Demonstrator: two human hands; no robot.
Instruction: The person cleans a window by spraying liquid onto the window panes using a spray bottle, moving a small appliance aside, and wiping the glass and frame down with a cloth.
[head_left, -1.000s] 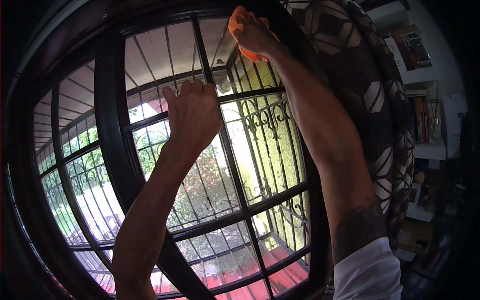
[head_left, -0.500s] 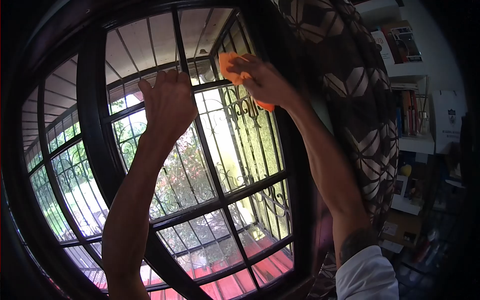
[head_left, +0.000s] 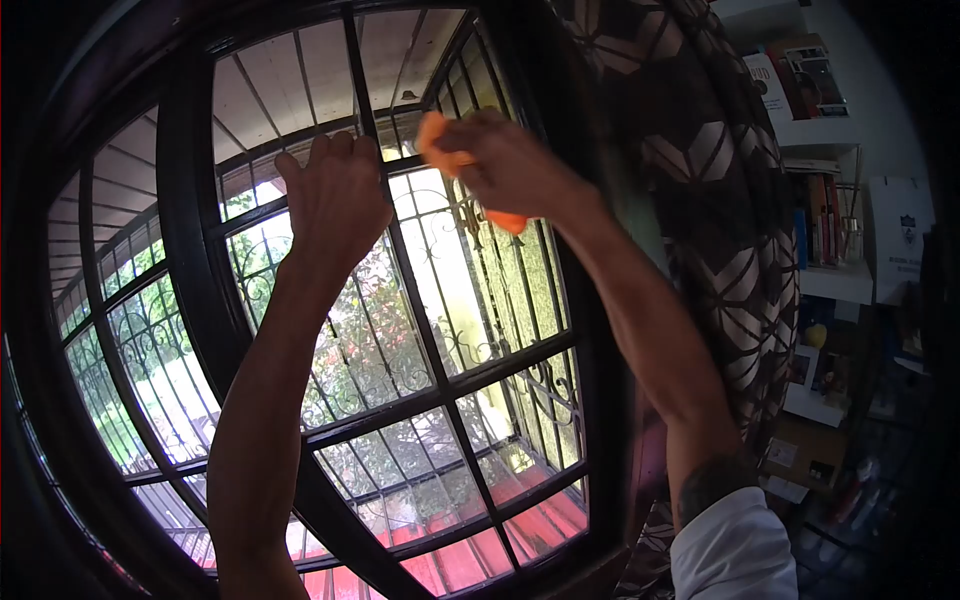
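Observation:
An orange cloth [head_left: 440, 145] is bunched in my right hand [head_left: 515, 170], near the upper right pane. One end of the cloth hangs out below the palm. The hand is slightly blurred, and its fingers are closed on the cloth by the dark vertical bar. To its left, my left hand [head_left: 340, 195] curls its fingers over the dark window bar [head_left: 398, 165] where the crosspieces meet. Its fingertips are partly hidden. Both arms reach up in front of the multi-pane window [head_left: 440, 385].
A patterned curtain [head_left: 725, 215] hangs at the right of the window. Beyond it are shelves [head_left: 835, 285] with books [head_left: 822, 215] and boxes. Outside the glass stand metal grilles [head_left: 520, 270], plants [head_left: 365, 330] and a red floor [head_left: 470, 565].
My right hand has moved a little to the left with the orange cloth, toward the vertical bar. My left hand stays in place on the window bar.

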